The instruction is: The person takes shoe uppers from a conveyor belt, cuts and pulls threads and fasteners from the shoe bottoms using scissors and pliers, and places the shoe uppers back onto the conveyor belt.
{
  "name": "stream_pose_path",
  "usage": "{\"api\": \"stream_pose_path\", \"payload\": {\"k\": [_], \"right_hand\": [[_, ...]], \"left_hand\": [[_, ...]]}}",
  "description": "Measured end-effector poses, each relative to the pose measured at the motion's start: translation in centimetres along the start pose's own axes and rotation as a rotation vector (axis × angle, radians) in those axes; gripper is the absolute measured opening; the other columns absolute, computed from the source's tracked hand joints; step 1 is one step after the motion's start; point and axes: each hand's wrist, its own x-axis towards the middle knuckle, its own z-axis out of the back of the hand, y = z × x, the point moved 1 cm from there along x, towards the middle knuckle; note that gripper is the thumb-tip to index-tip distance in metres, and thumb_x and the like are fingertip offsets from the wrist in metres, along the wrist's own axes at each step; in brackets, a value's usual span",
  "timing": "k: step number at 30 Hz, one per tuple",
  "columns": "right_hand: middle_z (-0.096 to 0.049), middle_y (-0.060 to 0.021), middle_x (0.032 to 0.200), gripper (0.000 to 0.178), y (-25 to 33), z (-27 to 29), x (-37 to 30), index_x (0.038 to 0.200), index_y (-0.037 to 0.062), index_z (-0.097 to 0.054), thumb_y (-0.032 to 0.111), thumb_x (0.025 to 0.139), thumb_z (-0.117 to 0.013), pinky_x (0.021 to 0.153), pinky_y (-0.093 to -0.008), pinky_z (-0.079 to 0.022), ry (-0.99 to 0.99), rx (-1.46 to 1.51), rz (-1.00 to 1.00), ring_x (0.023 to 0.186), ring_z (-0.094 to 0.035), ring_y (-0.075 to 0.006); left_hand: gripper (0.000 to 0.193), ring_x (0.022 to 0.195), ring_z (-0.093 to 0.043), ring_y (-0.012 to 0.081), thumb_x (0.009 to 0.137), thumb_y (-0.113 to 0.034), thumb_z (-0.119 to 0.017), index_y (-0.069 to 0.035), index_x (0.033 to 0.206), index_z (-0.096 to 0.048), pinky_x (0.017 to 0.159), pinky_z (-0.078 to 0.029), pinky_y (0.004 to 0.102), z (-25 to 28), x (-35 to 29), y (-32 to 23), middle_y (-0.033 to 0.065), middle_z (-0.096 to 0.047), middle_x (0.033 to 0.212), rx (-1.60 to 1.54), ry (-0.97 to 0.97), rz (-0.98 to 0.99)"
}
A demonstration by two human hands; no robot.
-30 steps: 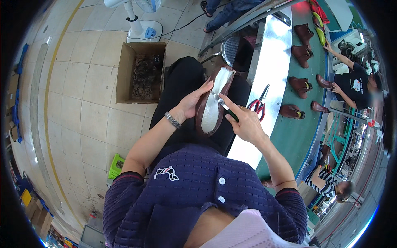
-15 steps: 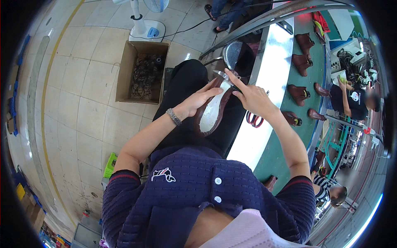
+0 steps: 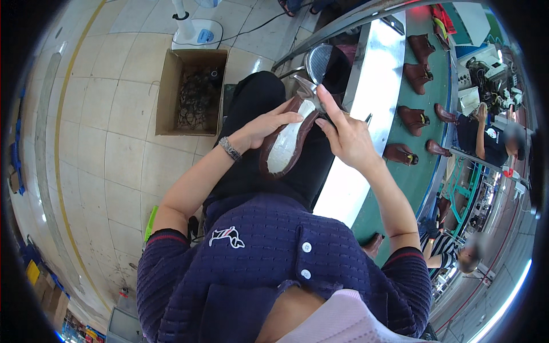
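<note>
A brown leather shoe (image 3: pixel 283 151) rests sole up over my lap, its pale white insole bottom showing and the leather edge folded round it. My left hand (image 3: pixel 266 127) is closed on the shoe's left side, thumb over the narrow waist of the sole. In my right hand (image 3: pixel 350 140) is a pincers-like tool (image 3: pixel 306 87) with a shiny metal head, held at the shoe's far end. The right index finger stretches along the tool; its grip is mostly hidden by the palm. Whether the jaws touch the leather cannot be made out.
A cardboard box (image 3: pixel 163 103) of dark scraps stands on the floor at left, beside a fan base (image 3: pixel 197 35). On my right runs a shiny metal ledge (image 3: pixel 374 74), then a green conveyor (image 3: pixel 394 117) with several brown boots (image 3: pixel 413 121). Two people work beyond it.
The tool's head has tilted upward and now shows two prongs at the shoe's far end. The red-handled scissors on the ledge are no longer visible. The view has shifted slightly.
</note>
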Motion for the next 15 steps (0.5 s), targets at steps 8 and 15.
{"api": "stream_pose_path", "payload": {"k": [8, 15], "right_hand": [[-0.06, -0.0147, 0.065, 0.07, 1.2, 0.6, -0.1, 0.142, 0.0357, -0.012, 0.013, 0.088, -0.05, 0.049, -0.0368, -0.048, 0.051, -0.011, -0.015, 0.054, -0.06, -0.0293], [-0.063, -0.0153, 0.074, 0.072, 1.4, -0.5, -0.8, 0.142, 0.0342, -0.015, 0.013, 0.085, -0.054, 0.054, -0.0409, -0.048, 0.245, -0.045, -0.039, 0.056, -0.06, -0.031]], "left_hand": [[0.069, 0.099, -0.052, 0.0116, 0.082, -0.017, -0.064, -0.011, 0.139, -0.026, 0.085, -0.044, 0.0288, 0.3, -0.9, -0.7, 0.0038, -0.051, 0.114, 0.024, 0.018, 0.063], [0.061, 0.111, -0.048, 0.0146, 0.088, -0.029, -0.057, -0.012, 0.139, -0.028, 0.094, -0.04, 0.0304, 1.4, -2.4, 1.9, 0.0042, -0.045, 0.128, -0.17, 0.004, 0.075]]}}
